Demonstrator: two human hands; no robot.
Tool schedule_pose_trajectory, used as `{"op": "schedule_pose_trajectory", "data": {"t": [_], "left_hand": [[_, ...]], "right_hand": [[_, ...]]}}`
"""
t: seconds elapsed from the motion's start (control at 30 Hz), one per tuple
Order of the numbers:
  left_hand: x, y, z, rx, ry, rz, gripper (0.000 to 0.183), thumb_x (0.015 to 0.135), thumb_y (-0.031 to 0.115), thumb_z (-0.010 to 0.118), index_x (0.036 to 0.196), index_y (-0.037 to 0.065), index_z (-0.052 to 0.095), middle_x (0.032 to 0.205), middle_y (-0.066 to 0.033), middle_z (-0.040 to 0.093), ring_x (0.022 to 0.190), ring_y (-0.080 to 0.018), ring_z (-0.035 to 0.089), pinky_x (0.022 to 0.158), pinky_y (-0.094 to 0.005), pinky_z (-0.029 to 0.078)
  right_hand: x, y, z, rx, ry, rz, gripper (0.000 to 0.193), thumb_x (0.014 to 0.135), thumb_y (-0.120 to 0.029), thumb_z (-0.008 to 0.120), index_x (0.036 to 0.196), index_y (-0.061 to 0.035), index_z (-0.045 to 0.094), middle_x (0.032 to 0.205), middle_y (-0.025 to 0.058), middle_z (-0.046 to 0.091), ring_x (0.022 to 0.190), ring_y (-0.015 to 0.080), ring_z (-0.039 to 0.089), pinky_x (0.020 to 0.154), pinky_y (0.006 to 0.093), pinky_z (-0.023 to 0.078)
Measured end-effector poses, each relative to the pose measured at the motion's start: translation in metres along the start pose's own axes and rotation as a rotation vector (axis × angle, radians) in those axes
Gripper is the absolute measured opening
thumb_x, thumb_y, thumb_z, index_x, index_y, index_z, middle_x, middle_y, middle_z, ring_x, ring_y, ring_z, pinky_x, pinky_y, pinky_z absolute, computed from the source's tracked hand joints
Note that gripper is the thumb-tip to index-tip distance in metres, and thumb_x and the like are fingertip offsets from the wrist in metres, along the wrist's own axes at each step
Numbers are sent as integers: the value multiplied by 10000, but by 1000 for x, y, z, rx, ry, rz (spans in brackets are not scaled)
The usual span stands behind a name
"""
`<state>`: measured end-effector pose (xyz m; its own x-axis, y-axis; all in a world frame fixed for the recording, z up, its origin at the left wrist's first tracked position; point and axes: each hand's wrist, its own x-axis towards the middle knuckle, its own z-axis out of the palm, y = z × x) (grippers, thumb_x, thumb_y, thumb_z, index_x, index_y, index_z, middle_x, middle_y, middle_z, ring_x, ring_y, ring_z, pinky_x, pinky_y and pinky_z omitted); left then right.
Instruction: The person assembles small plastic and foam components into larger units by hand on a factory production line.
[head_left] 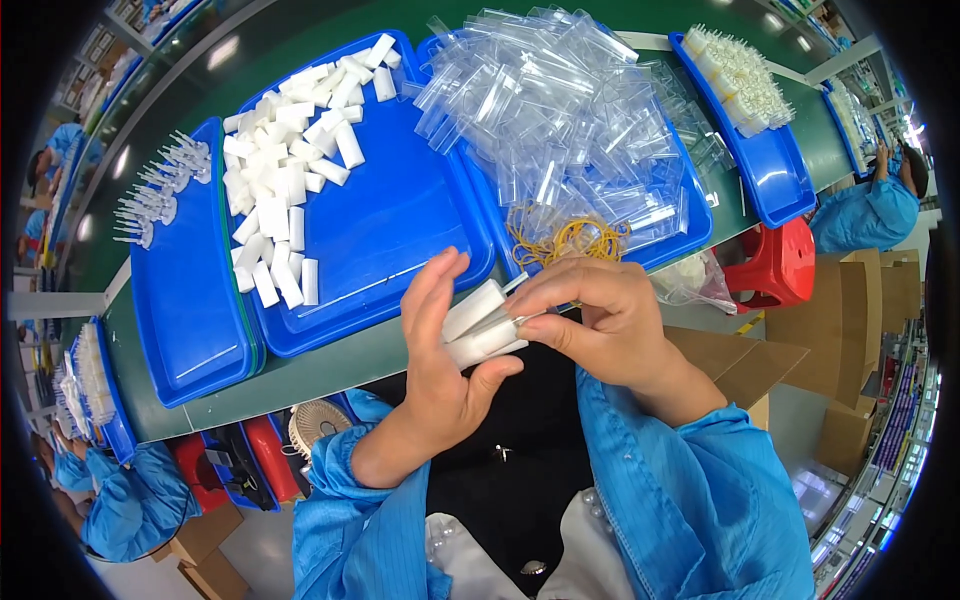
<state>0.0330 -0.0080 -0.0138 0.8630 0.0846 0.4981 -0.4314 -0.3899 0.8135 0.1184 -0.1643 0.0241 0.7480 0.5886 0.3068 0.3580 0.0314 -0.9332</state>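
Note:
In front of my chest, my left hand (432, 350) cradles a couple of white foam-like blocks (478, 324) between its thumb and raised fingers. My right hand (597, 312) pinches at the right end of these blocks, its thumb and forefinger pressed together around a thin pale end that I cannot make out well. A narrow dark gap runs between the two white pieces. More loose white blocks (290, 190) lie heaped in the blue tray (400, 235) ahead of my left hand. Yellow rubber bands (570, 238) lie just beyond my right hand.
Clear plastic sleeves (560, 110) fill another blue tray (697, 205). White stemmed pieces stand in a blue tray (190, 320) at left and in one (778, 180) at far right. A red stool (785, 265) and cardboard boxes (825, 330) are at right. Co-workers sit on both sides.

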Motion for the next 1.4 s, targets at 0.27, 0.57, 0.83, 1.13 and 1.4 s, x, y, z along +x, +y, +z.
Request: {"op": "schedule_pose_trajectory", "data": {"t": [0.27,0.57,0.83,1.13,1.4], "left_hand": [[4,4,6,4,0,168,907,838,420,592,1431,118,-25,1379,-310,157,1242,-452,302,982,-528,316],[7,14,-8,-623,-209,-175,366,861,172,576,1153,33,406,1300,-259,350,1176,-355,442,963,-423,376],[8,2,-1,-553,-275,-259,312,790,25,606,1050,51,437,1262,-232,412,1037,-249,528,888,-344,419],[12,11,11,-883,-121,-501,216,868,81,554,1008,36,395,1295,-216,377,1176,-313,467,965,-400,403],[9,9,10,-730,-54,-440,230,888,151,555,997,33,390,1304,-208,379,1182,-284,458,965,-359,388]], "right_hand": [[-13,-5,11,-10,9,-104,124,706,-25,708,820,-56,671,829,83,673,762,203,653,670,300,490],[-24,2,10,-272,85,-556,197,614,-66,746,801,-89,688,876,44,649,755,210,595,709,303,486],[-29,3,-9,-230,42,-407,192,676,-62,737,852,-80,662,832,54,649,733,176,618,669,311,463],[19,26,-66,-946,203,-108,309,691,-99,696,984,-74,602,864,67,627,845,233,557,711,344,417],[23,32,-54,-1057,145,-130,356,675,-83,665,1023,-95,587,858,51,611,896,228,522,746,377,321]]}}
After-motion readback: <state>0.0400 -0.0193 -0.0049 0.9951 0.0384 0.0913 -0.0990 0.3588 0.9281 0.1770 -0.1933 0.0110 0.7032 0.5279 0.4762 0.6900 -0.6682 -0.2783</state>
